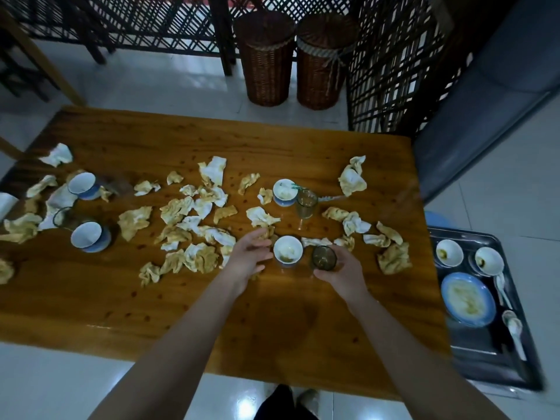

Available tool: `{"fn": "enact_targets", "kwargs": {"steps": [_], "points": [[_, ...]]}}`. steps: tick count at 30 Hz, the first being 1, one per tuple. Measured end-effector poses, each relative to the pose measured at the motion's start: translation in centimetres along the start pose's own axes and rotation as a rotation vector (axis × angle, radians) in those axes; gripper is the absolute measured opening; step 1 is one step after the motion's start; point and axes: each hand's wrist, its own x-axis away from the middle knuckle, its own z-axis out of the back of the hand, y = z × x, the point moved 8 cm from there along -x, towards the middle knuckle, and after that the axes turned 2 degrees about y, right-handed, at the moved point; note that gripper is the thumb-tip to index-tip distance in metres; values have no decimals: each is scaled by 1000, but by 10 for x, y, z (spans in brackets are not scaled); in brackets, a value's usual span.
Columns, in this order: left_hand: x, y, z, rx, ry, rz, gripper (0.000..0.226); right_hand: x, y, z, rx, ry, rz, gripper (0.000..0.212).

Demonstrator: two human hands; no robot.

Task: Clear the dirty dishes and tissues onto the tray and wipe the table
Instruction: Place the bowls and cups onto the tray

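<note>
Glass, dark and small: that is the cup [324, 257] the right hand [341, 272] holds, with its fingers curled round the side. I think it holds the cup so it can carry it to the tray [475, 347]. The left hand [248, 257] is open with its fingers spread. It is just beside the small white bowl [288, 250] at its 3 o'clock, likely to take it on the same trip.

At 12 o'clock from the hands stand another dirty bowl [285, 190] and a clear glass [306, 203]. Crumpled, stained tissues [200, 259] lie all over the wooden table [151, 313], mostly toward 9 and 10 o'clock. The tray sits low at 3 o'clock, past the table's end and near enough to reach. It already has two little bowls, a blue-rimmed plate [468, 298] and spoons on it.
</note>
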Motion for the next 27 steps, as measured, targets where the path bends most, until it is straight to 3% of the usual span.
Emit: {"fn": "enact_targets", "kwargs": {"steps": [12,27], "points": [[68,-40,40,79,84,-44,42,63,-30,-26,71,-53,197,44],[74,-27,182,170,143,-67,37,71,-83,-161,109,-122,201,59]]}}
